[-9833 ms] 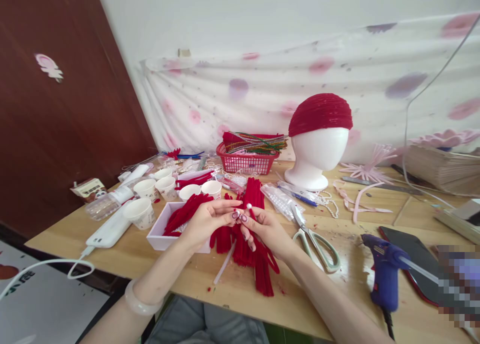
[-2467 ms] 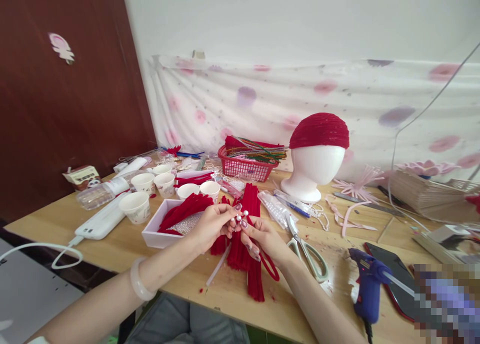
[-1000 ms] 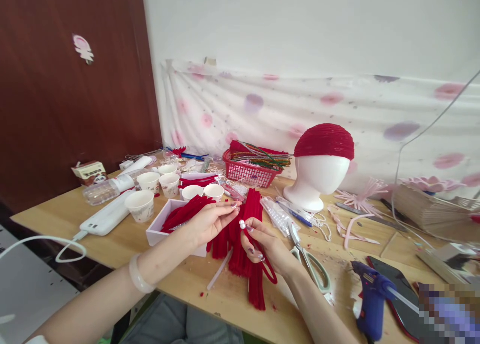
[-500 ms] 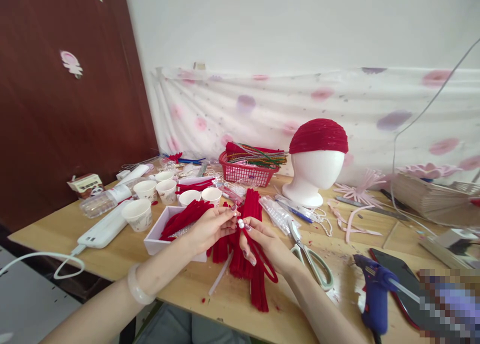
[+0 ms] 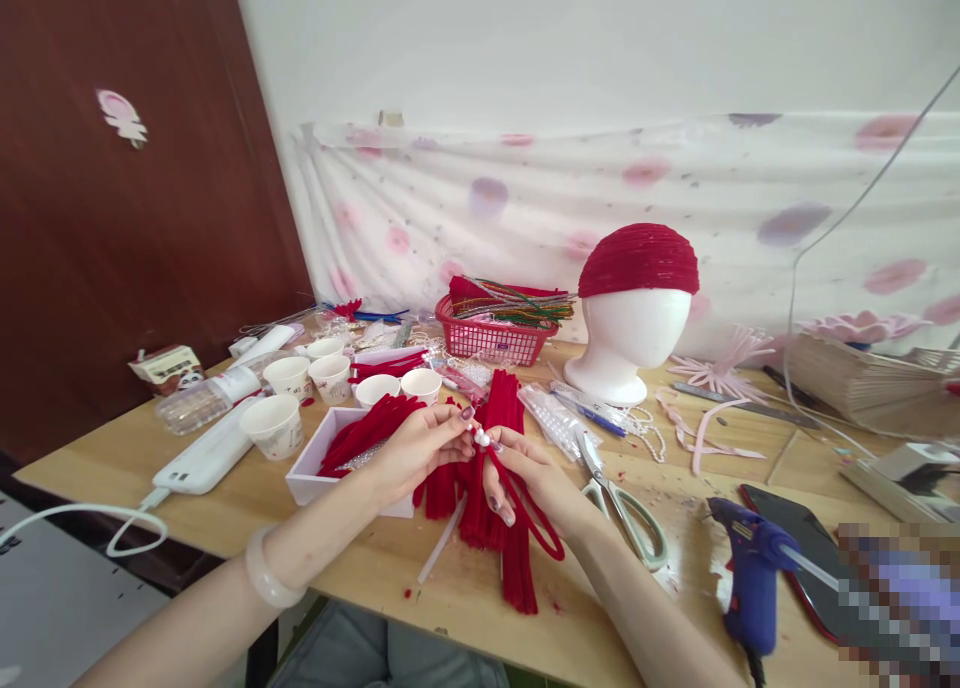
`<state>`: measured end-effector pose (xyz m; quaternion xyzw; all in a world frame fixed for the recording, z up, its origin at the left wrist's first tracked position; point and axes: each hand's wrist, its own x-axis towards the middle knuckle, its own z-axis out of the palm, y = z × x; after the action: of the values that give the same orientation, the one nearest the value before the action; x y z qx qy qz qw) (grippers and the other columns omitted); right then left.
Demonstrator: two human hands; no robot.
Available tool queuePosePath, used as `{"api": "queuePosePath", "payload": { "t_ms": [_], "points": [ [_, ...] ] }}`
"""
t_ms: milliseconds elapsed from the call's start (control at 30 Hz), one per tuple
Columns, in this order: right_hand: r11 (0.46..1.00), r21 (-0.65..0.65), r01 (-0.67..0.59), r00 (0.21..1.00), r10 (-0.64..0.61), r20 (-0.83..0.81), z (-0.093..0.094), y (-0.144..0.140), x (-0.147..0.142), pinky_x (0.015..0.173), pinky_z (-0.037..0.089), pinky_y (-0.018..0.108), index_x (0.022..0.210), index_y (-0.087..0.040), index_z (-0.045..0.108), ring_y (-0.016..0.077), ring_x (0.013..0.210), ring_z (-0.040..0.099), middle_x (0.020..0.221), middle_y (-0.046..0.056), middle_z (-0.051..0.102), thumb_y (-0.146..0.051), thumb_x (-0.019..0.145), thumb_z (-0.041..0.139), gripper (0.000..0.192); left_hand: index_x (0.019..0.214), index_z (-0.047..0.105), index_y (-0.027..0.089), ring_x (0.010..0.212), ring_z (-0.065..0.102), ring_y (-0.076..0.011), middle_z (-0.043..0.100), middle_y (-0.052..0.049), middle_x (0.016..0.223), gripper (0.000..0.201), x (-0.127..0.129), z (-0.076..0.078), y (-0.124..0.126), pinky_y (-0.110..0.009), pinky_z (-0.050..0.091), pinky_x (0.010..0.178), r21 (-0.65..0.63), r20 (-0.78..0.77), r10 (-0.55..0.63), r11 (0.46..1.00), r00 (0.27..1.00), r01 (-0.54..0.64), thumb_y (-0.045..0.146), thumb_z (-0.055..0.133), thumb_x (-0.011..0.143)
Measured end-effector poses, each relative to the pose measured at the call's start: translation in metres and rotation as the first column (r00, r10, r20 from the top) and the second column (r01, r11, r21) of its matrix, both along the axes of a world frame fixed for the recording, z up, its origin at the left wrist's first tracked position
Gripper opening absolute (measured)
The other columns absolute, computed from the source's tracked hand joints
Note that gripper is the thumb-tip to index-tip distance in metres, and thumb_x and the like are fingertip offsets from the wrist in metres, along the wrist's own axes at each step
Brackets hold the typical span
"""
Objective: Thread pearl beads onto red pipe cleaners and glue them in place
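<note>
Our right hand [image 5: 538, 480] pinching a looped red stem [image 5: 556, 554]
White beads [image 5: 482, 437] cluster at its tip; our left hand's [image 5: 420, 453] thumb and finger nearly meet there, hold too small to tell; a red bundle [image 5: 517, 573] lies beneath; scissors [image 5: 609, 487] rest beside.

Head-worn view, forward-down across the table [image 5: 465, 593]

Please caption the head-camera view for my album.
Left hand and right hand meet at small round white beads, a fuzzy red strip looping below, over a brown wooden table.
</note>
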<state>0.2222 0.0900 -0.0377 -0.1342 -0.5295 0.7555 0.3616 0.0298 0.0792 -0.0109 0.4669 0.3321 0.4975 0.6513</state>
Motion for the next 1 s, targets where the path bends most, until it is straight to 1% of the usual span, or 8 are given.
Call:
{"api": "queuePosePath", "payload": {
  "t_ms": [167,267,333,500,567,667,800,1000],
  "points": [
    [1.0,-0.003,-0.014,1.0,0.014,-0.01,-0.001,0.002,0.001,0.045,0.05,0.02,0.103,-0.014,0.067,0.0074,0.048,0.057,0.074,-0.005,0.066,-0.035,0.103,0.063,0.021,0.081,0.066,0.014,0.068,0.066,-0.0137,0.068,0.002,0.076,0.02,0.0,0.002,-0.001,-0.032,0.057,0.071,0.029,-0.034,-0.014,0.999,0.999,0.015,0.027,0.069,0.096],
    [0.999,-0.007,-0.031,0.999,0.031,-0.015,-0.002,0.003,0.002,0.045,0.05,0.02,0.104,-0.014,0.067,0.0074,0.048,0.058,0.074,-0.004,0.066,-0.035,0.103,0.063,0.021,0.079,0.066,0.015,0.066,0.065,-0.0133,0.067,0.003,0.073,0.022,0.0,0.005,-0.002,-0.032,0.056,0.071,0.064,-0.073,0.003,0.998,0.997,0.002,0.028,0.071,0.095],
    [0.999,-0.01,-0.039,0.999,0.039,-0.024,-0.003,0.003,0.003,0.045,0.05,0.02,0.104,-0.014,0.067,0.0074,0.048,0.058,0.075,-0.004,0.066,-0.034,0.103,0.063,0.02,0.076,0.066,0.015,0.065,0.064,-0.0129,0.067,0.003,0.071,0.023,0.0,0.007,-0.003,-0.031,0.055,0.071,0.094,-0.101,0.033,0.995,0.994,-0.024,0.03,0.075,0.091],
    [0.999,-0.02,-0.025,0.999,0.024,-0.042,-0.004,0.004,0.003,0.045,0.05,0.02,0.103,-0.014,0.067,0.0074,0.049,0.059,0.076,-0.004,0.067,-0.033,0.103,0.063,0.019,0.07,0.07,0.015,0.065,0.063,-0.0121,0.068,0.002,0.065,0.033,0.003,0.01,-0.007,-0.026,0.051,0.071,0.166,-0.149,0.147,0.979,0.978,-0.122,0.041,0.089,0.073],
    [1.0,-0.022,-0.02,0.999,0.019,-0.047,-0.004,0.004,0.003,0.046,0.051,0.02,0.103,-0.014,0.067,0.0076,0.05,0.059,0.077,-0.004,0.067,-0.033,0.103,0.063,0.019,0.07,0.07,0.016,0.065,0.063,-0.013,0.067,0.002,0.065,0.037,0.006,0.009,-0.008,-0.026,0.052,0.07,0.172,-0.153,0.181,0.973,0.972,-0.154,0.048,0.088,0.072],
    [1.0,-0.022,-0.02,0.998,0.019,-0.054,-0.004,0.005,0.003,0.046,0.051,0.02,0.103,-0.014,0.067,0.0079,0.051,0.059,0.077,-0.004,0.067,-0.034,0.103,0.063,0.02,0.072,0.069,0.017,0.066,0.065,-0.0152,0.069,0.001,0.069,0.04,0.011,0.007,-0.008,-0.031,0.057,0.071,0.176,-0.151,0.216,0.966,0.965,-0.189,0.053,0.084,0.072],
    [1.0,-0.019,-0.018,0.998,0.017,-0.06,-0.003,0.005,0.004,0.047,0.052,0.021,0.104,-0.014,0.067,0.0083,0.051,0.06,0.077,-0.003,0.067,-0.034,0.103,0.063,0.021,0.075,0.071,0.017,0.07,0.069,-0.0172,0.072,-0.001,0.074,0.037,0.014,0.008,-0.007,-0.032,0.059,0.074,0.205,-0.158,0.249,0.955,0.955,-0.215,0.051,0.086,0.071],
    [1.0,-0.012,-0.019,0.998,0.018,-0.062,-0.002,0.005,0.006,0.046,0.051,0.02,0.102,-0.014,0.068,0.0079,0.05,0.059,0.075,-0.004,0.067,-0.034,0.103,0.063,0.021,0.074,0.073,0.016,0.068,0.069,-0.0177,0.073,-0.002,0.07,0.033,0.013,0.011,-0.008,-0.031,0.059,0.072,0.245,-0.19,0.255,0.947,0.948,-0.206,0.046,0.087,0.071]
  ]
}}
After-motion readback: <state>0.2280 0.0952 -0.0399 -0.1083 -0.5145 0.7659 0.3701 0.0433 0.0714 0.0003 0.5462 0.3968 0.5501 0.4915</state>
